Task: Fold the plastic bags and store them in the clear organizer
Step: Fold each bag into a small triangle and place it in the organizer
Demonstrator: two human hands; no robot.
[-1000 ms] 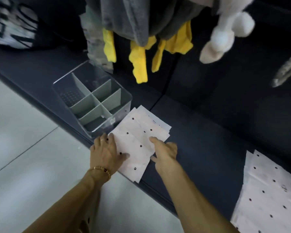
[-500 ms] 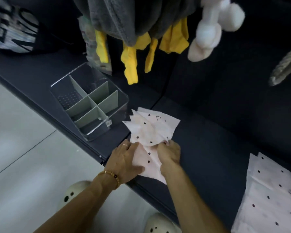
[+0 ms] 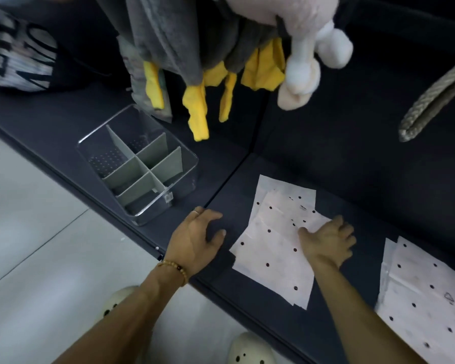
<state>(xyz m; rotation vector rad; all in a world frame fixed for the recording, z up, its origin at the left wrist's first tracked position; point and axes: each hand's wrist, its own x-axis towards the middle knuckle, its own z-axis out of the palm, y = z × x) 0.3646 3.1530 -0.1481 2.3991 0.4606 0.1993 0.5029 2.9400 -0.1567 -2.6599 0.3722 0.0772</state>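
We are resting our right hand on the dotted plastic bag, fingers loosely bent and pressing its right edge, gripping nothing. Our left hand is sitting open on the dark surface just left of the bag, holding nothing. The bag is lying partly folded, well apart from the clear organizer at the left. More bags are waiting at the right.
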